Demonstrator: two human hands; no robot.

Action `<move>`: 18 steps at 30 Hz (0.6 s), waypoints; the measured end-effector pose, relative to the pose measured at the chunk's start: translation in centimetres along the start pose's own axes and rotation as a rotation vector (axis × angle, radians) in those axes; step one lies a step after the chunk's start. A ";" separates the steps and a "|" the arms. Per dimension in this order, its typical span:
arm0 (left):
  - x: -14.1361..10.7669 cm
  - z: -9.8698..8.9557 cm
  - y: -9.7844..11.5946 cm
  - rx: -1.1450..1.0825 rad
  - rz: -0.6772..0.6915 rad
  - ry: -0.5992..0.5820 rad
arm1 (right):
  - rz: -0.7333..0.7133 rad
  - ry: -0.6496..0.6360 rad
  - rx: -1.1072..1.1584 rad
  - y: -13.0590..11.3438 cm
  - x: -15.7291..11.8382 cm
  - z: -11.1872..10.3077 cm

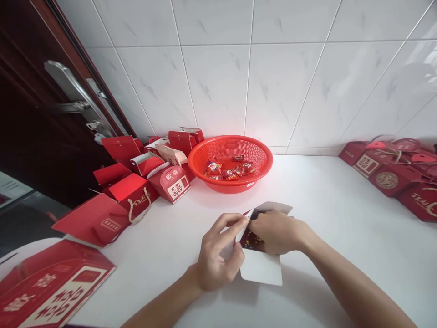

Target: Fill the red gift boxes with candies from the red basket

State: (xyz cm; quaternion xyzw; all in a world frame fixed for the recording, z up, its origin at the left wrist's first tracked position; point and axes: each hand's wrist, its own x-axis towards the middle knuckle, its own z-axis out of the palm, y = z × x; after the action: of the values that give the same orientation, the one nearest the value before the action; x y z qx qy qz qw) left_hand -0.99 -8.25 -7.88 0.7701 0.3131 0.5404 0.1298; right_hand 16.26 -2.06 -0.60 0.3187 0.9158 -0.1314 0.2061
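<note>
A small gift box [261, 267] stands with its top flaps folded out, the white inner sides showing. Dark candies with gold wrapper marks [251, 240] lie inside it. My left hand [218, 255] pinches the box's left side between thumb and fingers. My right hand [278, 231] reaches down into the opening from the right, its fingers hidden by the box and by the hand itself. Behind the box sits a red plastic basket [230, 187] holding several wrapped candies [215, 168].
Several red gift boxes with lids up [133, 187] crowd the left side, with a larger-looking red box [58, 282] at near left. More closed red boxes [385, 177] are grouped at far right. A tiled wall [218, 82] borders the white table [314, 191]; a dark door [30, 100] is at left.
</note>
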 end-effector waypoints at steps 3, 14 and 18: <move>0.0 0.1 0.0 -0.005 0.005 0.007 | -0.006 -0.023 0.031 0.1 0.2 -0.1; -0.1 0.0 -0.1 0.027 -0.009 0.034 | 0.020 0.107 0.147 0.5 -0.6 -0.6; 0.0 0.0 -0.2 0.052 -0.024 0.049 | 0.036 0.177 0.174 0.4 -1.3 -0.8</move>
State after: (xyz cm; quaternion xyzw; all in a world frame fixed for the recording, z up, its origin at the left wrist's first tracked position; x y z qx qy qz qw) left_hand -1.11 -8.10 -8.03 0.7559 0.3394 0.5493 0.1084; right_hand 17.26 -2.13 0.71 0.3621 0.9097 -0.1780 0.0981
